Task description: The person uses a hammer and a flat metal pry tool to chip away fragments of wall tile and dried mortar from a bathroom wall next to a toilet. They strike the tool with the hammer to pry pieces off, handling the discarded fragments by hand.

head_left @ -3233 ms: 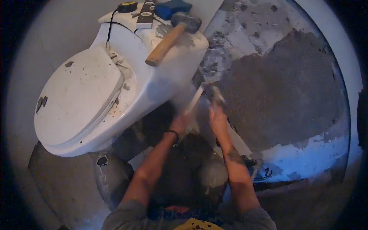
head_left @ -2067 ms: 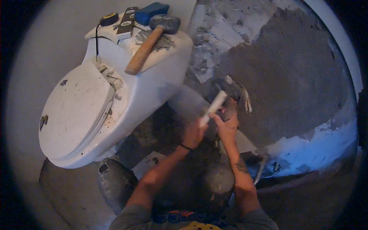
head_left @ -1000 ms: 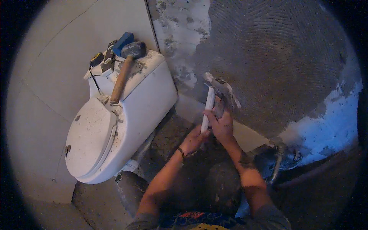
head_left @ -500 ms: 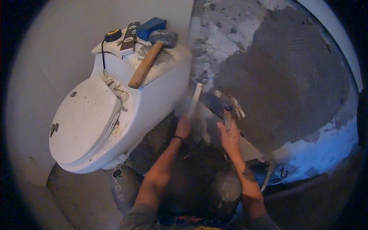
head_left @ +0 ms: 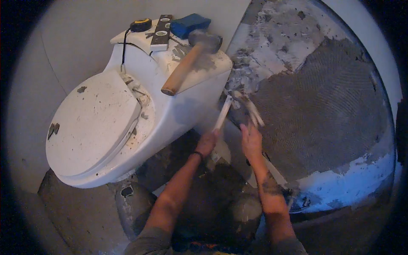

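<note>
My left hand (head_left: pixel 207 143) is closed on the lower end of a narrow white strip (head_left: pixel 224 111), which points up and away beside the toilet. Just to its right, my right hand (head_left: pixel 252 142) is closed with the thumb raised, around a tool with a wooden handle that is mostly hidden by the fingers and blur. A dark, smeared patch (head_left: pixel 239 114) in front of that hand may be the tool's blade. Pale strip-like pieces (head_left: pixel 254 111) lie at the edge of the combed grey mortar (head_left: pixel 318 106), beyond my right hand.
A white toilet (head_left: pixel 170 123) with debris on its lid stands at the left. On its tank lie a mallet (head_left: pixel 187 66), a level (head_left: pixel 162 34), a tape measure (head_left: pixel 140 25) and a blue sponge (head_left: pixel 190 24). Bluish-lit plastic sheeting or smeared surface (head_left: pixel 344 182) borders the mortar.
The view has shifted, so the toilet sits differently in it. My hands have come closer together, and the white strip's tip is nearer the pale pieces. The wooden handle shows less now.
</note>
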Available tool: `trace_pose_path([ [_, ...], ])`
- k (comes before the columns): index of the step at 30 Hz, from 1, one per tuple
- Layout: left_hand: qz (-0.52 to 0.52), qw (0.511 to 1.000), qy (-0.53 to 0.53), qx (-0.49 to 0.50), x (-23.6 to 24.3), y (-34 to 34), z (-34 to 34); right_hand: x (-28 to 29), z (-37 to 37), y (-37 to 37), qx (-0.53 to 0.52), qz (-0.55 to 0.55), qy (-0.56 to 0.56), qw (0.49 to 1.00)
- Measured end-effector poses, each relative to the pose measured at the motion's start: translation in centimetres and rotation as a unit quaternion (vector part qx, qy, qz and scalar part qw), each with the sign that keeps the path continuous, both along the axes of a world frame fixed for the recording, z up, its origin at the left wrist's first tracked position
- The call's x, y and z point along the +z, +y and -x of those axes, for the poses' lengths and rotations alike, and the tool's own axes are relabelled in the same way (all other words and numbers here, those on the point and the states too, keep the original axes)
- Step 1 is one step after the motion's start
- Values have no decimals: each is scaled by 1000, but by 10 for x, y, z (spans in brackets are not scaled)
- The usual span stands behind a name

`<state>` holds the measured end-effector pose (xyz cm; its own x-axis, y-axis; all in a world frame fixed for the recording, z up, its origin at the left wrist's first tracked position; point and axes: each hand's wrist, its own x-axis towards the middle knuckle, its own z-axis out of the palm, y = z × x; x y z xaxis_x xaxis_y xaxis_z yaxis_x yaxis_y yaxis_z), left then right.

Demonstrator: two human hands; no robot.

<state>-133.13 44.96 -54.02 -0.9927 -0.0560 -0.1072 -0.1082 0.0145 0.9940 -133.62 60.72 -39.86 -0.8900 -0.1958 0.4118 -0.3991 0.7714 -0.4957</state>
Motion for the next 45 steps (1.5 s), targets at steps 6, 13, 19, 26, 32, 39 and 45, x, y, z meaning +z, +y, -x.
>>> trace_pose_path([
  [6, 74, 991, 77, 76, 4, -7, -11, 0, -4, -23, 32, 76, 30, 996],
  [13, 100, 993, 47, 39, 15, -3, -9, -21, 9, -11, -11, 89, 44, 995],
  [19, 138, 984, 107, 40, -15, 9, 11, -28, 22, -3, 20, 1, -44, 999],
  [26, 107, 980, 153, 65, 13, 1, -9, -21, -2, -10, 58, 115, 211, 969],
  [32, 99, 993, 48, 49, 17, -6, -13, -24, -5, -9, -7, 127, 39, 991],
  [39, 137, 989, 17, 48, 11, -14, -1, -15, 1, -19, 15, 15, 68, 997],
  [45, 155, 982, 106, 20, -23, -18, 8, -22, -4, -19, 13, -121, 66, 990],
])
